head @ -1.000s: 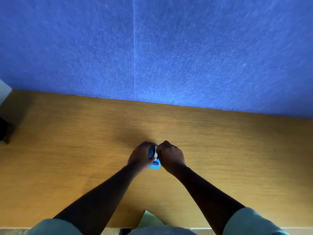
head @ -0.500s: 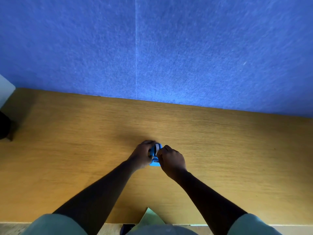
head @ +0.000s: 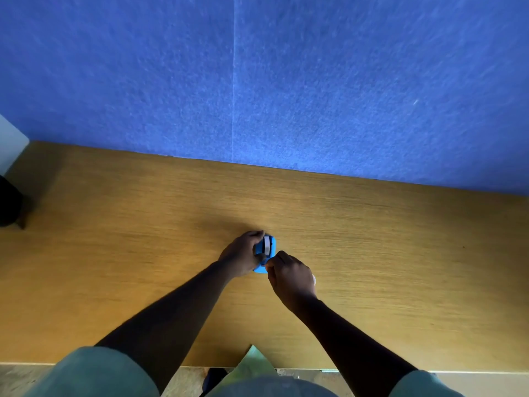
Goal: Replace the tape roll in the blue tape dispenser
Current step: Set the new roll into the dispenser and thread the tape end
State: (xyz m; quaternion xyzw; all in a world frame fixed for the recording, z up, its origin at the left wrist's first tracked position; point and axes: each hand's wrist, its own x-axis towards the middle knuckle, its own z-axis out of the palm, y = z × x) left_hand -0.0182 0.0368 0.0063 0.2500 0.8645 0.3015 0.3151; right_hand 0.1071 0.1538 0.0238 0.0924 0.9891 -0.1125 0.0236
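Matt wood-grain desk (head: 372, 253), fuzzy blue felt wall panel (head: 315, 81), smooth plastic dispenser (head: 271, 245)

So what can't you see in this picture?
- Head view: the near end of the dispenser is covered by the right hand, so what its fingertips pinch is hidden.
- Its left side is covered by the left hand.
- The white strip on top is too small to tell whether it is tape.
- The dark thing is cut by the left edge.

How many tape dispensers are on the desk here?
1: the blue tape dispenser at mid-desk, gripped by the left hand, with the right hand at its near end. None other is visible.
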